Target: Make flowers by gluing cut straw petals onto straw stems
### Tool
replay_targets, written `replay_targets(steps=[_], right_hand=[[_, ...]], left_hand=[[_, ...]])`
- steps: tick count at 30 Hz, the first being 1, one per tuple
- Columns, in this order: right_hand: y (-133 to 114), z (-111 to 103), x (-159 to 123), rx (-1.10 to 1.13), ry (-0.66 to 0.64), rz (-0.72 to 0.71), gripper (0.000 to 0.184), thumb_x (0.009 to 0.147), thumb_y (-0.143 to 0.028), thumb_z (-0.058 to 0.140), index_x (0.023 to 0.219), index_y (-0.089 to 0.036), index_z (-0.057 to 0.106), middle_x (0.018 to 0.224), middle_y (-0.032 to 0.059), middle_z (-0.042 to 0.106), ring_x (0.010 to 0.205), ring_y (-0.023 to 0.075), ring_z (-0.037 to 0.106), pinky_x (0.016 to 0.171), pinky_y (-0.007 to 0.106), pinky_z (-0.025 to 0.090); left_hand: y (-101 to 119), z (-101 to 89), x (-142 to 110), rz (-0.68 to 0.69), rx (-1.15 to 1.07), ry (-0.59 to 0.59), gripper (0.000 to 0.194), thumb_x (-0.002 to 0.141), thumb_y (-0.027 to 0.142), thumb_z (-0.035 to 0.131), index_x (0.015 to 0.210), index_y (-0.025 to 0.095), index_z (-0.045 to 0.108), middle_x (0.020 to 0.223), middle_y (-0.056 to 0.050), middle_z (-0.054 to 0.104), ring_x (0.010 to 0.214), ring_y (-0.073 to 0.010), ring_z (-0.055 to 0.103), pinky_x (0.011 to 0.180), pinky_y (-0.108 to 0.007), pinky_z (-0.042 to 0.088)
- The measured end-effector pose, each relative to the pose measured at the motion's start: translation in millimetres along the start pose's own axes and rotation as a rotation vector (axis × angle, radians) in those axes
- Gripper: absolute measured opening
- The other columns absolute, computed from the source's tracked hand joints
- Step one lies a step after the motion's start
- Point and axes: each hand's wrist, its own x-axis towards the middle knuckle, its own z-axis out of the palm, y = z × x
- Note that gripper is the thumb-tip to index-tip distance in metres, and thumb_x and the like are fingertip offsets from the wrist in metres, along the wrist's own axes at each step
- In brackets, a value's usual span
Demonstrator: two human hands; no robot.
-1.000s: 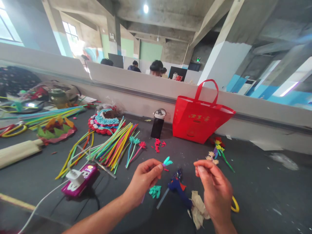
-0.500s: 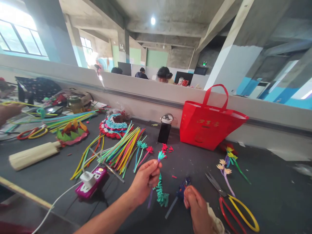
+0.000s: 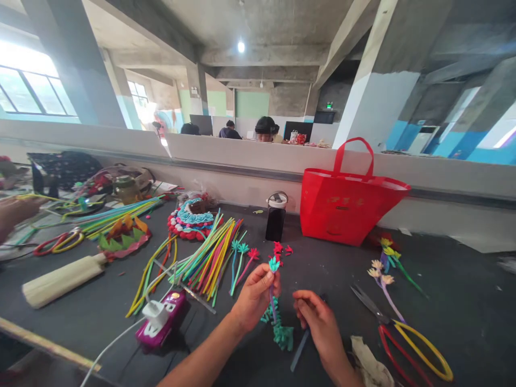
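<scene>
My left hand (image 3: 255, 294) pinches a pipe-cleaner flower stem (image 3: 273, 287) with a teal bloom at the top, held upright above the dark table (image 3: 451, 312). My right hand (image 3: 318, 325) is closed just to the right of it, fingers curled over the handle of a blue glue gun (image 3: 300, 346) lying on the table. A teal fringe strip (image 3: 281, 331) lies between and below the two hands.
Several coloured pipe cleaners (image 3: 205, 255) lie fanned to the left, with a pink power strip (image 3: 162, 320) before them. Red-and-yellow scissors (image 3: 403, 336) lie at right near finished flowers (image 3: 387, 269). A red tote bag (image 3: 350, 199) and black bottle (image 3: 276, 217) stand by the partition. Another person's hand (image 3: 12, 212) is far left.
My right hand dropped from chest height to the table by the glue gun, then moved closer to the left hand. My left hand turned the flower stem upright.
</scene>
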Motion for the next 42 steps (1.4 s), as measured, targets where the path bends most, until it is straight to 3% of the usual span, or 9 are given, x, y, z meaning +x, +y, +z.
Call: replay_targets(steps=[7,12,17,24,29,42], right_hand=[[-12.5,12.5,18.6,0.056,0.008,-0.060,0.027,0.083,-0.043,0.059,0.089,-0.018,0.065,0.059,-0.0051,0.049,0.047,0.0103,0.042,0.043,0.022,0.036],[-19.2,11.7,28.9,0.124,0.086,-0.107,0.031,0.088,-0.045,0.056,0.101,-0.018,0.062,0.059,-0.0063,0.045,0.050,0.0107,0.043,0.048,0.023,0.038],[-7.6,7.7,29.1,0.049,0.174,-0.146,0.033,0.091,-0.048,0.053,0.102,-0.018,0.061,0.061,-0.0048,0.048,0.053,0.0114,0.045,0.051,0.024,0.041],[12.0,3.7,25.6,-0.112,0.172,-0.172,0.029,0.094,-0.045,0.048,0.096,-0.019,0.061,0.061,-0.0047,0.049,0.054,0.0114,0.045,0.054,0.024,0.040],[19.2,1.0,28.2,-0.257,0.160,-0.248,0.033,0.099,-0.036,0.034,0.073,-0.021,0.049,0.056,-0.0061,0.040,0.050,0.0109,0.040,0.049,0.023,0.034],[14.8,-0.4,20.6,-0.393,0.134,-0.384,0.032,0.088,-0.026,0.044,0.057,-0.022,0.033,0.054,-0.0071,0.029,0.050,0.0096,0.030,0.050,0.025,0.025]], left_hand=[[-12.1,-0.7,17.5,-0.009,-0.033,0.062,0.016,0.078,0.027,0.074,0.080,0.016,0.062,0.072,0.001,0.055,0.063,-0.0091,0.049,0.063,-0.022,0.039],[-19.8,-8.9,20.4,-0.084,-0.029,0.110,0.020,0.074,0.028,0.078,0.081,0.016,0.063,0.069,0.003,0.056,0.056,-0.0073,0.051,0.056,-0.020,0.038],[-25.7,-19.0,18.3,-0.156,0.025,0.203,0.027,0.070,0.031,0.080,0.076,0.016,0.059,0.062,0.005,0.055,0.046,-0.0057,0.049,0.047,-0.019,0.035],[-30.6,-21.5,16.9,-0.216,0.007,0.214,0.026,0.071,0.031,0.078,0.076,0.016,0.057,0.060,0.006,0.051,0.043,-0.0048,0.045,0.044,-0.019,0.033],[-30.2,-23.9,17.3,-0.185,-0.028,0.161,0.024,0.077,0.030,0.074,0.076,0.015,0.055,0.064,0.006,0.049,0.044,-0.0035,0.043,0.045,-0.019,0.032],[-26.3,-31.4,22.7,-0.157,-0.111,0.171,0.022,0.083,0.034,0.067,0.081,0.014,0.057,0.062,0.007,0.041,0.042,-0.0017,0.032,0.042,-0.018,0.026]])
